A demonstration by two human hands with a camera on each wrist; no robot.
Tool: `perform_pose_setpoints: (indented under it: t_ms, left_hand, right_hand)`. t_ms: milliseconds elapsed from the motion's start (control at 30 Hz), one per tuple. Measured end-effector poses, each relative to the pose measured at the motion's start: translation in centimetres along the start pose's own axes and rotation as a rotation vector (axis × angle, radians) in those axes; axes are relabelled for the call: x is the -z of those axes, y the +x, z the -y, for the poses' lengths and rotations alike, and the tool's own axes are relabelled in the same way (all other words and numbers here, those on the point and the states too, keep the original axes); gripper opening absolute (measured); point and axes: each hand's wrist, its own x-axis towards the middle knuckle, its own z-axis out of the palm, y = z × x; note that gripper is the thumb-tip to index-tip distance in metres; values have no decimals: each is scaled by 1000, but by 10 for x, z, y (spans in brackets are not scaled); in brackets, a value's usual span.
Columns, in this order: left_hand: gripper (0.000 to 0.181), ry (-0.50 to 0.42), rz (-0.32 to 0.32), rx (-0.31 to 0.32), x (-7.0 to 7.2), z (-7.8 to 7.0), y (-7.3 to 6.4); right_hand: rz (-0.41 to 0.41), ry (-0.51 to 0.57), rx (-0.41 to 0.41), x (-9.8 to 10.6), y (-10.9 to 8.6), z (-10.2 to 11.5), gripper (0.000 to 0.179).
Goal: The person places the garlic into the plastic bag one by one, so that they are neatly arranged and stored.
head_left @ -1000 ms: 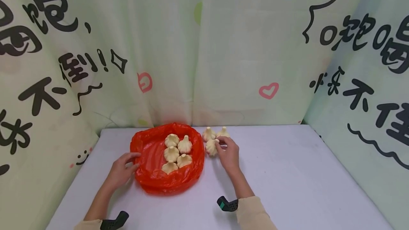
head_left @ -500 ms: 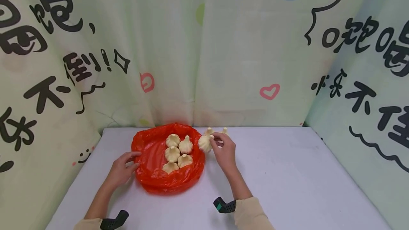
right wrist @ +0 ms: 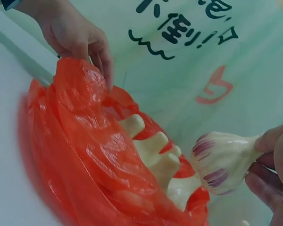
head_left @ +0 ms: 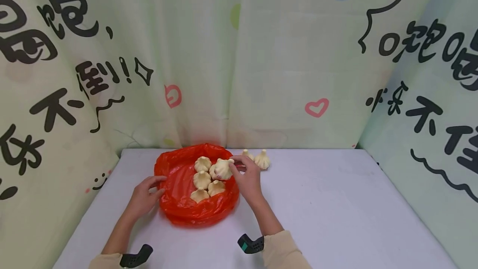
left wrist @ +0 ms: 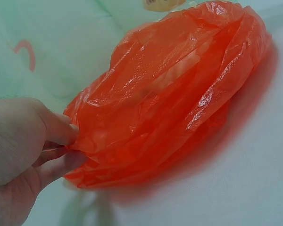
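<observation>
An open red plastic bag (head_left: 173, 209) sits on the table with several pale garlic bulbs (head_left: 202, 180) inside, bunched toward its right half. My left hand (head_left: 143, 197) pinches the bag's left rim between thumb and fingers, as the left wrist view also shows. By its stem, my right hand (head_left: 246, 179) holds a garlic bulb (right wrist: 221, 162) with purple streaks, over the bag's right side. In the head view this bulb (head_left: 223, 169) partly hides another one below it. Two more garlic bulbs (head_left: 262, 160) stand outside the bag, behind my right hand, which partly covers one.
The white table (head_left: 328, 211) stretches to the right of the bag. Behind it hangs a pale green curtain (head_left: 269, 61) with black characters and pink hearts, meeting the table's back edge. Each wrist carries a black camera mount (head_left: 251, 244).
My right hand has lifted a garlic bulb from the group beside the bag and moved it left, over the bag's right rim. My left hand stays at the left rim.
</observation>
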Motion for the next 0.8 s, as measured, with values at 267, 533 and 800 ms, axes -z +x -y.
perform_pose_setpoints:
  t_ms: [267, 533, 800]
  left_hand:
    - [39, -6, 2, 22, 1, 2, -3]
    - [40, -29, 4, 60, 3, 1, -5]
    - [40, -20, 1, 46, 4, 5, -8]
  right_hand:
    - [73, 67, 36, -15, -2, 14, 16]
    - [147, 100, 44, -27, -4, 21, 18]
    - [213, 63, 26, -36, -8, 33, 20]
